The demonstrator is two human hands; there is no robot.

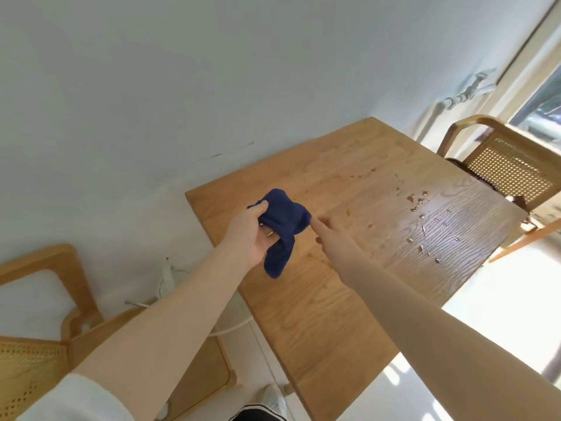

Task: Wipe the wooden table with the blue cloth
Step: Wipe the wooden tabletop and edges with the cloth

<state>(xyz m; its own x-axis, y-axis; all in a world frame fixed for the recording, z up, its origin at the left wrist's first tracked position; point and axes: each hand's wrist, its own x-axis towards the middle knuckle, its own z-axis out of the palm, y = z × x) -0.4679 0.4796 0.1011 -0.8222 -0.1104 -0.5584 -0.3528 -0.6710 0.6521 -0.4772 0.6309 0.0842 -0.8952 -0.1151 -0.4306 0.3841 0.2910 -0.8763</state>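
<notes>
- A person's left hand (247,235), arm stretched forward, grips a bunched blue cloth (282,229) above the near-left part of the wooden table (318,314), thumb curled over its top.
- The right hand (332,238) reaches in beside it, fingertips touching the cloth's right edge; whether they pinch it cannot be told.
- The cloth hangs lengthwise, its loose end drooping toward the person.
- Crumbs (425,220) lie scattered farther right, near a cane-backed chair (510,168).
</notes>
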